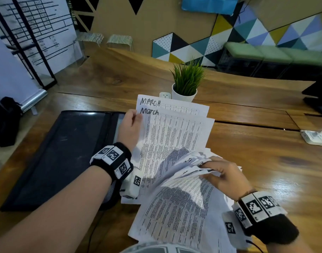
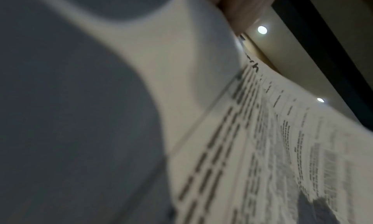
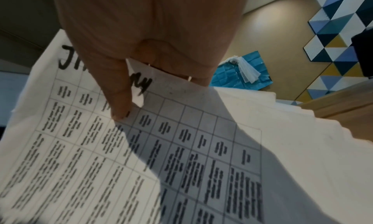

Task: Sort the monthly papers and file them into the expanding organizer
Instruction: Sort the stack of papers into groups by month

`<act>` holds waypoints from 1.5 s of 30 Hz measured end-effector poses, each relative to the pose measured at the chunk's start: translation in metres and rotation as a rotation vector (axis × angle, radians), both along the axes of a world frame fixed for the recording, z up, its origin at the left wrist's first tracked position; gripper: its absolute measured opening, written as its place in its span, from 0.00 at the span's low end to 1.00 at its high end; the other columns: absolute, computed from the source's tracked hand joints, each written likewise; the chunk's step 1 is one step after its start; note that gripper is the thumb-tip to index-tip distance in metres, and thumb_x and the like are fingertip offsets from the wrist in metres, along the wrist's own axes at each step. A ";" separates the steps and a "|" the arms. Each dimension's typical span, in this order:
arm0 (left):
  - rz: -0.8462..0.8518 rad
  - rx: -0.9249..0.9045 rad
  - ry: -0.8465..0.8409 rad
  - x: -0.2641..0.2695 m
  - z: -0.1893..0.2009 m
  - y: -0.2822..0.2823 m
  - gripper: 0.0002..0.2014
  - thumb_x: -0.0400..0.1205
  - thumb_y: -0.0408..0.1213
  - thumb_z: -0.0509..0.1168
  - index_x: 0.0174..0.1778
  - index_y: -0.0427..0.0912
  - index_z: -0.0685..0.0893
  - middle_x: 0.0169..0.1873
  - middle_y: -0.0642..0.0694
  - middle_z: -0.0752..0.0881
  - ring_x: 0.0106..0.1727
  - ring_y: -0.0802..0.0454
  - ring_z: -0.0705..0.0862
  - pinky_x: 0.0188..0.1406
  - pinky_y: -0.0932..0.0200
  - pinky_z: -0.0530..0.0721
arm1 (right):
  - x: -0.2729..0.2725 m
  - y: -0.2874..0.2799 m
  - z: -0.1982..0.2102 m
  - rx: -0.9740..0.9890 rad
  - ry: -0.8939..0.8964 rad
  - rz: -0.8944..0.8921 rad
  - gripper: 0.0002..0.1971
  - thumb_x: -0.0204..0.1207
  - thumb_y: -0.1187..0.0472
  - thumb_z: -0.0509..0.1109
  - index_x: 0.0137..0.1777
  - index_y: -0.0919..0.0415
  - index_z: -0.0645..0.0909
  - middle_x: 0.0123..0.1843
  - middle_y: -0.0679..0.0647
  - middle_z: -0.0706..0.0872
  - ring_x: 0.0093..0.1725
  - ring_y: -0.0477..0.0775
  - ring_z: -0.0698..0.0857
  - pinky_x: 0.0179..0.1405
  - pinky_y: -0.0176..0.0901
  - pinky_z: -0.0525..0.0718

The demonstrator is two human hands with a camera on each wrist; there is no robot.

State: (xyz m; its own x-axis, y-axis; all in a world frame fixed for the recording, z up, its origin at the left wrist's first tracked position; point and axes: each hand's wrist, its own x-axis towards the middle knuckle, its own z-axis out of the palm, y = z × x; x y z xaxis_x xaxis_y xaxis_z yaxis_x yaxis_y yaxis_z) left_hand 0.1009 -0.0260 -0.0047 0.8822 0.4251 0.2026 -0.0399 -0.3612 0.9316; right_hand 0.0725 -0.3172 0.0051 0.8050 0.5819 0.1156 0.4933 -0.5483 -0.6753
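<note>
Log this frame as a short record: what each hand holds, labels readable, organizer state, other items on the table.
left hand: grips the upper left edge of the two March sheets, raised
right hand: pinches fanned corners of the paper stack
labels readable: "MARCH", "March"; the stack's top sheet starts with "J", rest covered by a finger
organizer: black, flat on the wooden table, left of the papers
other items: potted plant, power strip

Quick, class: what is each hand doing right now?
Left hand: pinching white printed sheets headed "March".
Right hand: gripping the fanned white paper stack.
</note>
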 end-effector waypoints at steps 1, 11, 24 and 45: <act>0.015 -0.058 0.004 0.000 0.001 0.001 0.11 0.87 0.42 0.55 0.49 0.38 0.77 0.35 0.49 0.78 0.30 0.58 0.72 0.32 0.65 0.74 | -0.001 0.000 0.008 0.005 0.008 -0.003 0.20 0.68 0.67 0.77 0.44 0.35 0.82 0.48 0.39 0.86 0.49 0.36 0.83 0.50 0.26 0.78; -0.219 -0.003 0.416 0.002 -0.036 -0.033 0.11 0.84 0.36 0.62 0.62 0.44 0.76 0.59 0.48 0.83 0.53 0.52 0.82 0.43 0.62 0.79 | -0.002 -0.004 0.035 -0.119 0.143 0.026 0.10 0.71 0.62 0.75 0.50 0.48 0.87 0.51 0.41 0.87 0.57 0.33 0.80 0.62 0.31 0.74; -0.405 0.207 0.417 -0.033 -0.057 -0.051 0.11 0.80 0.26 0.63 0.48 0.46 0.87 0.55 0.45 0.86 0.61 0.45 0.83 0.59 0.63 0.77 | -0.002 -0.008 -0.006 -0.130 0.184 0.014 0.10 0.72 0.61 0.75 0.51 0.49 0.88 0.55 0.41 0.86 0.59 0.38 0.81 0.61 0.42 0.79; -0.284 0.070 0.408 -0.017 -0.047 -0.022 0.15 0.80 0.39 0.69 0.51 0.28 0.87 0.49 0.32 0.88 0.49 0.42 0.85 0.47 0.54 0.79 | 0.005 0.003 -0.005 -0.131 0.190 0.003 0.17 0.72 0.62 0.75 0.35 0.33 0.80 0.42 0.27 0.83 0.52 0.24 0.78 0.47 0.20 0.73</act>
